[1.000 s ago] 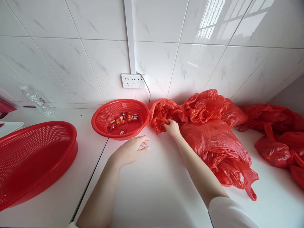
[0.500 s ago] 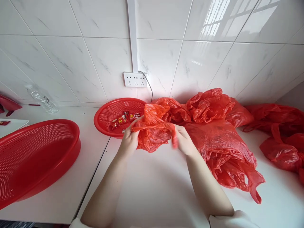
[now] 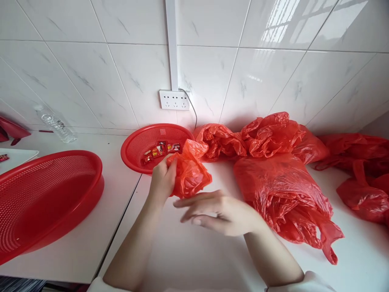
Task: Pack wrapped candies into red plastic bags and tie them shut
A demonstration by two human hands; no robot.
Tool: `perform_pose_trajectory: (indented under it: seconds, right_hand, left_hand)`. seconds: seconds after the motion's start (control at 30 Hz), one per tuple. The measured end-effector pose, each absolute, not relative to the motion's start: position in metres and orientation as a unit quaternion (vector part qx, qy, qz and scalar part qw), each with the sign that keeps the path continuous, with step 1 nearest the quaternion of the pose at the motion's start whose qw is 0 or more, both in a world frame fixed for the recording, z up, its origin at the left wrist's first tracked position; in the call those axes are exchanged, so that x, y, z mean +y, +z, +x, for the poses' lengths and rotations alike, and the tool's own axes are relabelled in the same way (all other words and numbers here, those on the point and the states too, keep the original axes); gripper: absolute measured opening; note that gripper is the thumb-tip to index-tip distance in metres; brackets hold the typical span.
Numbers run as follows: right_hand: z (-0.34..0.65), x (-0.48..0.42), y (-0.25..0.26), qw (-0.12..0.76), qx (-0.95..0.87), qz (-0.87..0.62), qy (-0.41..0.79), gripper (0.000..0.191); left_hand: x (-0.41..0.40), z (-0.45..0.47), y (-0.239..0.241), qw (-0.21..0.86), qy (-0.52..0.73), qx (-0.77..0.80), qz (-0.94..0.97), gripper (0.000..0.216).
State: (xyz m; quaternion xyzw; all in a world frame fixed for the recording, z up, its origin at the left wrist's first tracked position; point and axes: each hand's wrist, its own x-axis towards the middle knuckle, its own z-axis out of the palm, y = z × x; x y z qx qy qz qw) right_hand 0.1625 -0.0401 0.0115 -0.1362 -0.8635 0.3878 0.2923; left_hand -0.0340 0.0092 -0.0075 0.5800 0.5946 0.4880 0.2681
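My left hand [image 3: 163, 178] is closed on the left side of a crumpled red plastic bag [image 3: 191, 172], held above the white table. Just below and to the right of that bag, my right hand [image 3: 221, 213] hovers with nothing in it, its fingers stretched to the left and apart, slightly blurred. Behind my left hand stands a round red plastic basket [image 3: 133, 142] with several small wrapped snack packets [image 3: 158, 151] in it. What the held bag contains, if anything, I cannot make out.
To the right lies a flat stack of red plastic bags [image 3: 282, 190], with more bundled red bags [image 3: 270, 134] along the wall. A larger red basket [image 3: 97, 170] stands at left. Behind it are a clear plastic bottle [image 3: 57, 125] and a white tray [image 3: 22, 157]. A power socket [image 3: 174, 100] is on the wall.
My right hand has let go of the bag's right side and moved down and toward the left, fingers now spread. The bag stays in my left hand, hanging more bunched.
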Motion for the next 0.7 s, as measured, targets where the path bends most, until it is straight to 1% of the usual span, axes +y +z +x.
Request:
perform_pose_trajectory:
  seconds: [0.03, 0.13, 0.2, 0.23, 0.33, 0.47, 0.53, 0.57, 0.63, 0.67, 0.7]
  right_hand:
    - [0.156, -0.042, 0.01, 0.289, -0.877, -0.16, 0.35, 0.02]
    - [0.148, -0.036, 0.002, 0.332, -0.867, -0.318, 0.193, 0.022]
    - [0.15, -0.028, -0.004, 0.324, -0.848, -0.401, 0.118, 0.025]
    - [0.151, -0.023, -0.007, 0.309, -0.845, -0.425, 0.1, 0.028]
    - [0.155, -0.015, -0.013, 0.268, -0.845, -0.452, 0.101, 0.039]
    - [0.153, -0.013, -0.017, 0.264, -0.837, -0.471, 0.091, 0.042]
    - [0.153, -0.011, -0.017, 0.235, -0.837, -0.488, 0.079, 0.046]
    - [0.154, -0.01, -0.018, 0.215, -0.838, -0.496, 0.075, 0.049]
    - [0.159, -0.006, -0.018, 0.169, -0.833, -0.522, 0.076, 0.059]
    - [0.162, -0.004, -0.019, 0.141, -0.824, -0.543, 0.081, 0.067]
    - [0.165, -0.002, -0.02, 0.111, -0.811, -0.567, 0.087, 0.076]
  left_hand:
    - [0.008, -0.032, -0.008, 0.245, 0.462, 0.603, 0.603, 0.032]
    - [0.005, -0.03, -0.006, 0.197, 0.395, 0.622, 0.646, 0.038]
    - [0.004, -0.03, -0.005, 0.207, 0.376, 0.627, 0.651, 0.044]
    - [0.003, -0.03, -0.004, 0.221, 0.37, 0.624, 0.652, 0.046]
    - [0.001, -0.026, -0.004, 0.251, 0.367, 0.605, 0.66, 0.046]
    - [-0.002, -0.021, -0.006, 0.301, 0.347, 0.565, 0.685, 0.045]
    - [-0.004, -0.021, -0.006, 0.337, 0.325, 0.545, 0.695, 0.04]
    - [-0.004, -0.021, -0.005, 0.353, 0.311, 0.536, 0.701, 0.034]
    - [-0.005, -0.023, -0.002, 0.382, 0.28, 0.516, 0.714, 0.013]
    - [-0.006, -0.025, 0.0, 0.394, 0.267, 0.506, 0.72, 0.012]
    - [-0.006, -0.026, 0.002, 0.4, 0.259, 0.499, 0.723, 0.026]
